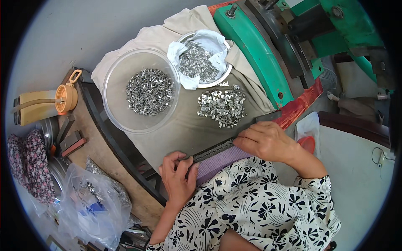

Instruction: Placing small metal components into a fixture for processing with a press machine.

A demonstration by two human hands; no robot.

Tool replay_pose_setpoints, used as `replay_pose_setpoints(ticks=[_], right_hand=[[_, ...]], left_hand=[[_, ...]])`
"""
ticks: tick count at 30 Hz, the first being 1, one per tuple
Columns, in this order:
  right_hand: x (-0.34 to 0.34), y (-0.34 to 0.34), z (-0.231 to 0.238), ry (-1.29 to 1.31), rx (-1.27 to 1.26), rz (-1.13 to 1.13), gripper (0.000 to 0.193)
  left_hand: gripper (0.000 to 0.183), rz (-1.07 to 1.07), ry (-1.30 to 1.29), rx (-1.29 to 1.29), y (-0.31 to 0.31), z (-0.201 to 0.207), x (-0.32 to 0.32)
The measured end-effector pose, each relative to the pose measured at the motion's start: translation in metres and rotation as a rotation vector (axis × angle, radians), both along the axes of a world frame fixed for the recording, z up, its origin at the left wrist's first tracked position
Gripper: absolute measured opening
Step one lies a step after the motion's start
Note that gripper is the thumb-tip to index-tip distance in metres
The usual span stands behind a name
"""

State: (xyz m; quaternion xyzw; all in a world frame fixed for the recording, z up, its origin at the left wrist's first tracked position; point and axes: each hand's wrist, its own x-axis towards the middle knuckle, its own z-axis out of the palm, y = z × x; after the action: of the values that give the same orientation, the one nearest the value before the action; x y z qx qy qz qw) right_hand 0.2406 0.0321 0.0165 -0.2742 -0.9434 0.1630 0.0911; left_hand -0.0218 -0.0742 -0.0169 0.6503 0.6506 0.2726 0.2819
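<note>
A long dark strip with a row of small slots or teeth [214, 150] lies along the near edge of the cloth-covered table, close to my body. My left hand [179, 175] is closed on its left end, thumb and fingers pinched together. At the other end, the fingers of my right hand [264, 141] are bent over the strip and grip it. Just beyond the strip sits a loose pile of small shiny metal pieces [222, 106]. Purple checked fabric [224, 164] shows between the strip and my patterned shirt.
A clear round tub [109, 100] of small metal parts stands at left, beside a lined metal bowl [228, 69] of thin metal pins. A green machine [251, 50] rises at far right. Plastic bags [90, 209] and an orange-lidded bottle [67, 98] are at left.
</note>
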Motion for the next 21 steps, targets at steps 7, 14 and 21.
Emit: replay_pose_setpoints(ticks=[7, 14, 21], right_hand=[[0.029, 0.004, 0.010, 0.194, -0.064, -0.333, 0.018], [0.088, -0.008, -0.006, 0.046, -0.032, -0.662, 0.029], [0.088, -0.011, -0.011, 0.142, -0.236, -0.741, 0.032]], left_hand=[[0.029, 0.016, 0.005, 0.032, -0.003, -0.004, -0.001], [0.029, -0.006, 0.009, 0.073, -0.003, -0.006, -0.001], [0.028, -0.002, 0.026, 0.088, -0.005, -0.009, 0.000]])
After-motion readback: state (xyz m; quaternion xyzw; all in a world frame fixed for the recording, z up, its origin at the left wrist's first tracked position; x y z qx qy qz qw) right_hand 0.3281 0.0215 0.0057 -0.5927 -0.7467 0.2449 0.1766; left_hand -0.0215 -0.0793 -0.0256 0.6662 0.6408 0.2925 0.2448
